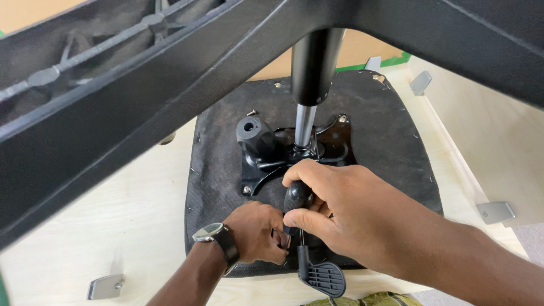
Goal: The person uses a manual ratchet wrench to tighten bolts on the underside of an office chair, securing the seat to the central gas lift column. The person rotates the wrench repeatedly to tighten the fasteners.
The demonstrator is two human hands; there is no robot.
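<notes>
An upturned chair seat (pixel 385 130) covered in black fabric lies on a pale wooden board. A black metal mechanism plate (pixel 258 178) is fixed to it, with a black knob (pixel 255 136) and a gas cylinder (pixel 309 85) rising from its middle. My right hand (pixel 334 209) is shut on the black handle of a screwdriver (pixel 296 198), held upright near the plate's front edge. My left hand (pixel 260 229), with a wristwatch on its wrist, is closed around the tool's lower shaft at the seat. The tip is hidden by my fingers.
Black legs of the chair base (pixel 141 96) cross the top of the view, close to the camera. A lever paddle (pixel 326 279) sticks out at the seat's front edge. A loose screw (pixel 251 113) lies on the fabric. Grey metal brackets (pixel 496 212) sit on the board's corners.
</notes>
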